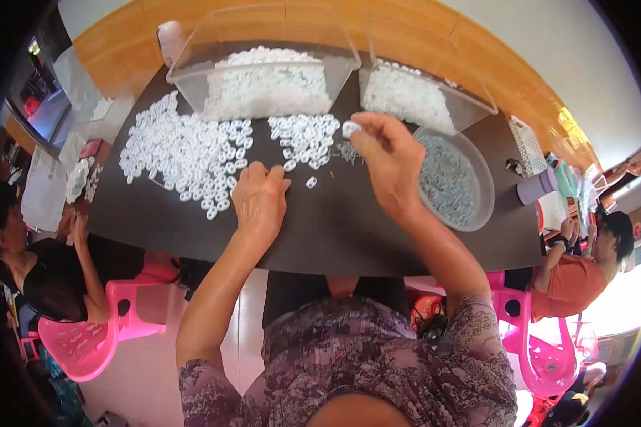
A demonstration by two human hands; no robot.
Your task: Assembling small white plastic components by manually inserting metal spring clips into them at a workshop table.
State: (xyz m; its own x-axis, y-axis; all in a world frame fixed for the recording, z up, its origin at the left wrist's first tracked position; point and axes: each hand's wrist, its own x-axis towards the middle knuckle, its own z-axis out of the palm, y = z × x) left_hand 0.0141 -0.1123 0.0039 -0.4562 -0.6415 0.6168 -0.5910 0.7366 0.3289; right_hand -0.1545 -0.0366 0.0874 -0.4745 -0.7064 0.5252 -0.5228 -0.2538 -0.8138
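My right hand (395,160) is raised over the table and pinches a small white two-holed plastic piece (350,129) between thumb and fingers. My left hand (259,201) rests on the dark tabletop, its fingers curled down; whatever they may hold is hidden beneath them. Beyond and to the left of it spreads a big pile of white two-holed pieces (185,146). A smaller pile of the same pieces (306,135) lies between my hands. One loose white piece (311,183) sits apart, nearer to me. Below my right fingertips is a little heap of thin metal screws or nails (349,151).
A clear bin (263,70) full of white pieces stands at the back, with a second clear bin (470,99) to its right. At right, a round tub (486,192) holds many metal screws or nails. A purple cup (537,187) is farther right. People sit on both sides.
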